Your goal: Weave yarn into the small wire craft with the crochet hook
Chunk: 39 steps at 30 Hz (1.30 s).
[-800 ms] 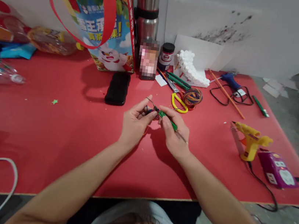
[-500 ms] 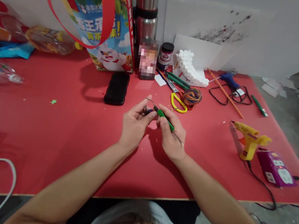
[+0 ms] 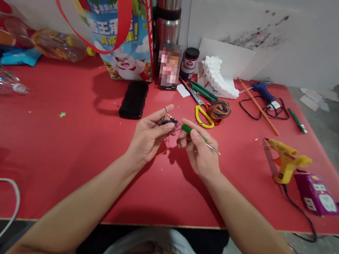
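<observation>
Over the middle of the red table (image 3: 68, 150), my left hand (image 3: 148, 136) pinches a small dark piece with a thin wire (image 3: 168, 119) sticking up from it between thumb and fingertips. My right hand (image 3: 199, 151) grips a thin green-wrapped wire stem (image 3: 192, 131) that runs from the dark piece to the right, its bare metal end poking out past my knuckles. A thin orange thread hangs below my left hand. The two hands are a few centimetres apart.
A black case (image 3: 134, 99) lies behind my hands, with a printed bag (image 3: 120, 27), steel flask (image 3: 167, 17) and jar (image 3: 190, 62) at the back. Yellow scissors (image 3: 202, 115), a thread coil (image 3: 219, 108), white foam (image 3: 217, 79), a yellow glue gun (image 3: 284, 160) and a purple box (image 3: 316, 194) lie right.
My hands have drawn slightly apart and lifted. The right hand has turned, so the green stem lies flatter and points more to the right.
</observation>
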{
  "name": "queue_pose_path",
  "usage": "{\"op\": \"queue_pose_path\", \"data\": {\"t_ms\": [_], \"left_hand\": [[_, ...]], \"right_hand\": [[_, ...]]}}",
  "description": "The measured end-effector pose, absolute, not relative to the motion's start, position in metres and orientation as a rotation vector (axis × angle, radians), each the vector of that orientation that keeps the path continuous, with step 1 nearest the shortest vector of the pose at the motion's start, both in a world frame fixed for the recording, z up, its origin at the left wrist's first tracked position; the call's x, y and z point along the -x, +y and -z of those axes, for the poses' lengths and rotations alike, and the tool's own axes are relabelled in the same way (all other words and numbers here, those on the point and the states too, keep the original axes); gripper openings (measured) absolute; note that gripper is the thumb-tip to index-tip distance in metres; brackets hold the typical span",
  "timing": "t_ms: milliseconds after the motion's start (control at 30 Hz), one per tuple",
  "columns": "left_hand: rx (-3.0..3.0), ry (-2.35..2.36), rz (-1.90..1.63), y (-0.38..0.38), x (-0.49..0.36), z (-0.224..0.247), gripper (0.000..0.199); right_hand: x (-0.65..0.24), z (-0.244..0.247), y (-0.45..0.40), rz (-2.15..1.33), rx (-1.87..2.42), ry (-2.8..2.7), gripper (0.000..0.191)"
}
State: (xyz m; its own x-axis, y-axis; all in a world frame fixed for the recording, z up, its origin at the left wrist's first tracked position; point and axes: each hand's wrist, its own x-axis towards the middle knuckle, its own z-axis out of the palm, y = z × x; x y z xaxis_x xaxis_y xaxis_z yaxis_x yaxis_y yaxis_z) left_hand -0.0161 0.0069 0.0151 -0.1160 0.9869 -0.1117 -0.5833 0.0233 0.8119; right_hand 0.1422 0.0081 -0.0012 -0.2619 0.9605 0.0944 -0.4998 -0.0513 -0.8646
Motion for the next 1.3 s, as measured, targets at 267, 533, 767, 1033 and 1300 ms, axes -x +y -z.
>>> {"op": "queue_pose_path", "data": {"t_ms": [267, 533, 767, 1033, 1300], "left_hand": [[-0.635, 0.858, -1.556, 0.004, 0.012, -0.022, 0.052], [-0.627, 0.868, -1.576, 0.003, 0.013, -0.023, 0.050], [-0.599, 0.811, -1.599, 0.003, 0.013, -0.027, 0.049], [-0.622, 0.794, -1.568, -0.002, 0.005, -0.023, 0.054], [-0.596, 0.756, -1.477, -0.001, 0.007, -0.021, 0.050]], "right_hand": [[-0.141, 0.000, 0.003, -1.582, 0.618, -0.984, 0.031], [-0.140, -0.004, 0.002, -1.595, 0.628, -0.956, 0.032], [-0.140, -0.005, 0.001, -1.596, 0.579, -0.934, 0.026], [-0.136, -0.006, 0.000, -1.610, 0.562, -0.881, 0.026], [-0.138, -0.007, 0.001, -1.649, 0.530, -0.884, 0.027]]}}
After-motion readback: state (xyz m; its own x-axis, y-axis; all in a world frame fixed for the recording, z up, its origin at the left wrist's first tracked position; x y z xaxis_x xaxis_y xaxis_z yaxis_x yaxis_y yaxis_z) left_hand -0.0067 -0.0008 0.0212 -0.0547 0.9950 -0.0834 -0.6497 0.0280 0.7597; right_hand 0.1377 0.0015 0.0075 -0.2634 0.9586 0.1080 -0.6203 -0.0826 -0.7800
